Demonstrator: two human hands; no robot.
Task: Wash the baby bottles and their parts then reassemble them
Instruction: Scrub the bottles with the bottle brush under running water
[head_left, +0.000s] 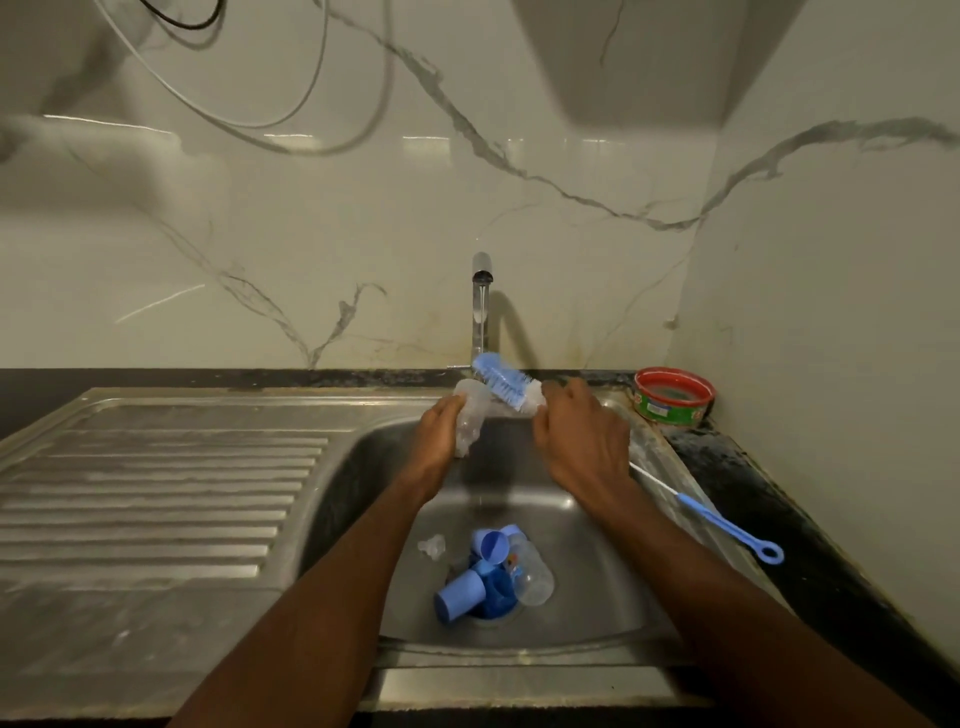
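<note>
Left hand grips clear bottle; right hand grips blue-bristled brush.

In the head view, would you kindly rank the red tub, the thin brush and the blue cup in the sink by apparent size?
1. Thin brush, longest.
2. Red tub.
3. Blue cup, though it lies nearer the camera, so 2 and 3 are unsure.

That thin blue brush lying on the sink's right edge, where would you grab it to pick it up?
Probably by the blue handle of the thin brush, just short of its ring end, coming down from above. That part is flat, rigid and lies bare on the sink rim. The white bristle end runs up under the right hand, so it is blocked and too soft to pinch.
</note>
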